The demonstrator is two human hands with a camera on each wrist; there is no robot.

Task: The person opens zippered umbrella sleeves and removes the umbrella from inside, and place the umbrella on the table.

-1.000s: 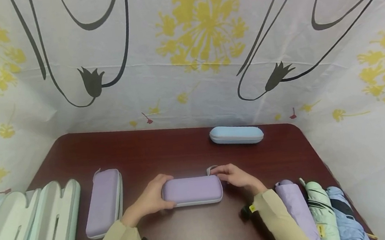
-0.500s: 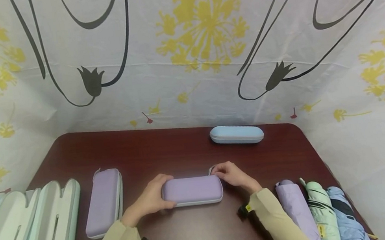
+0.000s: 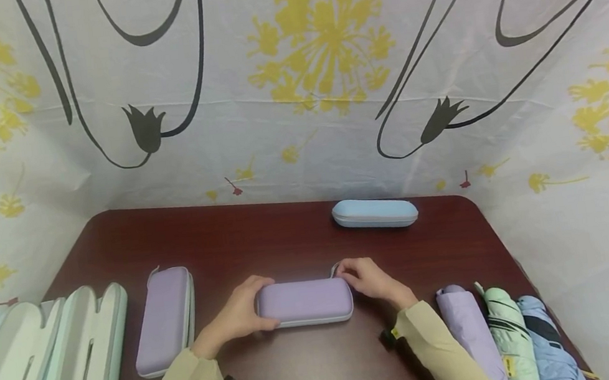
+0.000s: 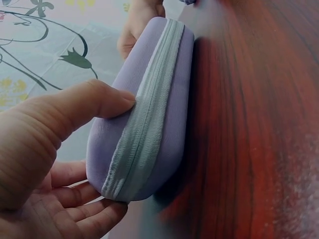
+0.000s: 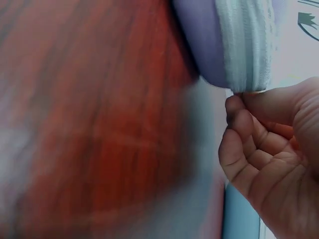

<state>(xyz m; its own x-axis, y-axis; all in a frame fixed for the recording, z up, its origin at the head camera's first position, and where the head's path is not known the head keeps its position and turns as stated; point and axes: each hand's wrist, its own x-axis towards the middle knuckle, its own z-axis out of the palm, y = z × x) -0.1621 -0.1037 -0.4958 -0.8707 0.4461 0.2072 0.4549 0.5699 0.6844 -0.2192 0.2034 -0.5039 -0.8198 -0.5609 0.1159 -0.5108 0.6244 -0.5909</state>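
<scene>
A closed purple zip case (image 3: 305,303) lies lengthwise at the middle of the table. My left hand (image 3: 242,312) grips its left end, thumb on the near side; in the left wrist view the thumb rests beside the pale zip (image 4: 144,119) of the case (image 4: 172,109). At the far right corner, my right hand (image 3: 370,280) pinches a small strap or zip pull (image 3: 334,269). The right wrist view shows thumb and forefinger of the hand (image 5: 279,144) together at the end of the case (image 5: 207,45), mostly hiding what they pinch.
Another purple case (image 3: 163,322) lies to the left, beside open pale cases (image 3: 84,359) at the table's left edge. A light blue case (image 3: 375,213) is at the back right. Folded umbrellas, purple (image 3: 472,334), green (image 3: 511,335) and blue (image 3: 549,337), lie at the right.
The right hand's fingers have drawn closer together on the strap or pull at the case's far right corner. The left hand and the case have stayed where they were.
</scene>
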